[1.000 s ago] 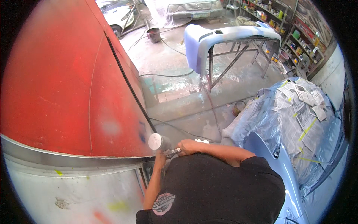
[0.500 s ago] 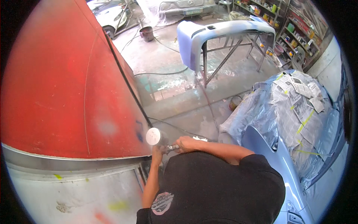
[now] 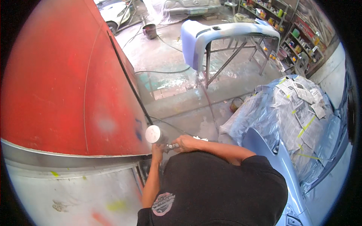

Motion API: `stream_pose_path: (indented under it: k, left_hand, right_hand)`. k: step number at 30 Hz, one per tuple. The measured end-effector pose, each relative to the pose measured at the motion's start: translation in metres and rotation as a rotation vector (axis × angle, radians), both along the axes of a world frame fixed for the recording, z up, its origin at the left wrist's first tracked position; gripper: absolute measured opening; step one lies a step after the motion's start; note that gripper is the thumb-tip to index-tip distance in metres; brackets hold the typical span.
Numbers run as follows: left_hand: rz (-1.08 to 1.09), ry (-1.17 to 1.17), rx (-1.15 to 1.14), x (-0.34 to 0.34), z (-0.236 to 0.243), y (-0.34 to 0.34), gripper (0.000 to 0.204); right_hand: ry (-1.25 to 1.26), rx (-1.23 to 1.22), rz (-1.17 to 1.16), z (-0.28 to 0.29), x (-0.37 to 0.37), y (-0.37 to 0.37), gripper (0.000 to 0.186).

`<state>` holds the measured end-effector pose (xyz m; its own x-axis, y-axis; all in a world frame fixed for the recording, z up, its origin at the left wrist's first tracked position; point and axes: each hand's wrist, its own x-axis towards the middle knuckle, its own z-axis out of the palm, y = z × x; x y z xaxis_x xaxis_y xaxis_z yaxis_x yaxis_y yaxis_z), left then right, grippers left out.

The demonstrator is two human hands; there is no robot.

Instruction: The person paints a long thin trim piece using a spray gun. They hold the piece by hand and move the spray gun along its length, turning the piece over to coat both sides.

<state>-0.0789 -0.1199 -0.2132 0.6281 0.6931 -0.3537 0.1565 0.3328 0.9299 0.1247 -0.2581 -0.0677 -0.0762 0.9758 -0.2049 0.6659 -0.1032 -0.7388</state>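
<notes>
Before my chest I hold a spray gun [image 3: 172, 147] with a round, white-topped paint cup [image 3: 153, 134]. My left hand [image 3: 157, 150] is closed on the gun just below the cup. My right hand [image 3: 185, 143] is wrapped round the gun's other end, its fingers partly hidden. Left of the cup stands a large red panel [image 3: 56, 83] with a pale hazy patch and a small dark-blue smear. A black hose or strip [image 3: 128, 77] runs along the panel's right edge down toward the cup.
Ahead, a pale-blue bumper [image 3: 226, 27] rests on a metal stand [image 3: 207, 64]. At right are a blue car panel [image 3: 260, 145] and a form masked with newspaper and plastic [image 3: 294, 101]. Hoses [image 3: 166, 71] cross the floor. Behind are a bucket [image 3: 149, 31], cars and shelves [image 3: 301, 41].
The view has shifted slightly, so the red panel and the floor things sit a little differently. Both hands keep their hold on the spray gun, nearly in place.
</notes>
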Motion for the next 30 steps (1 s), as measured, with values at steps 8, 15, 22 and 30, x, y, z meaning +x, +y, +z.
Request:
stream_pose_path:
  k: [8, 15, 22, 30]
  left_hand:
    - [0.137, -0.181, -0.079, 0.015, 0.035, -0.016, 0.032]
    - [0.097, -0.011, -0.029, 0.006, 0.011, -0.012, 0.030]
    - [0.214, -0.025, -0.093, 0.012, 0.004, -0.025, 0.013]
    - [0.352, 0.094, -0.235, 0.004, -0.045, -0.068, 0.016]
  right_hand:
    - [0.010, 0.017, -0.032, -0.004, 0.002, 0.005, 0.030]
    - [0.011, -0.008, -0.001, -0.005, 0.001, 0.002, 0.031]
    - [-0.018, -0.104, -0.001, -0.008, -0.003, 0.001, 0.043]
    - [0.093, -0.081, -0.105, -0.061, -0.020, -0.031, 0.052]
